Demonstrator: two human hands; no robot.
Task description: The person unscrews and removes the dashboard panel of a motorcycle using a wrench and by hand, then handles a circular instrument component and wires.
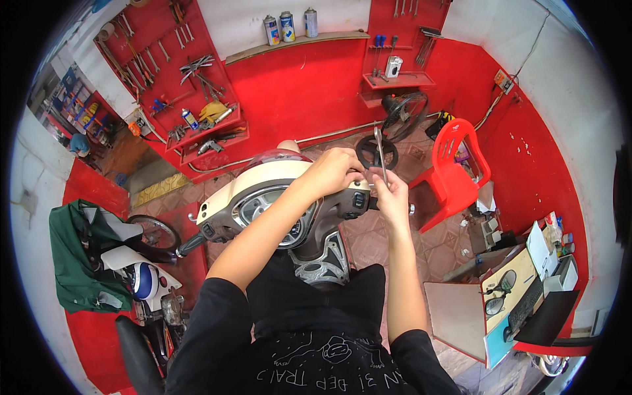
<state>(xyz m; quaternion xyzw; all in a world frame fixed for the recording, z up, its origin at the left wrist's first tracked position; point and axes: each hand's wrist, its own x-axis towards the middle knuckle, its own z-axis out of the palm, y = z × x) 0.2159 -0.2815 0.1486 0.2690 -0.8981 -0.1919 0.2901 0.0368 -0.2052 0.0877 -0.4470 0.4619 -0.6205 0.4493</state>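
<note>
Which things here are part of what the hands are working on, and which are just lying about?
In hand:
left hand on the scooter handlebar
right hand holding a wrench
round mirror

Lying about:
red plastic chair
spray cans on the shelf
wall tools
green cloth

1. The person sits on a cream scooter (263, 187) and looks down at its handlebar.
2. The left hand (336, 170) rests on the right end of the handlebar, fingers curled.
3. The right hand (390, 191) holds a thin silver wrench (380, 153) that points up.
4. A round black mirror (376, 152) sits just behind the wrench.
5. A red plastic chair (454, 172) stands to the right.
6. Tools hang on a red board (168, 72) on the wall.
7. Three spray cans (289, 26) stand on a shelf.
</note>
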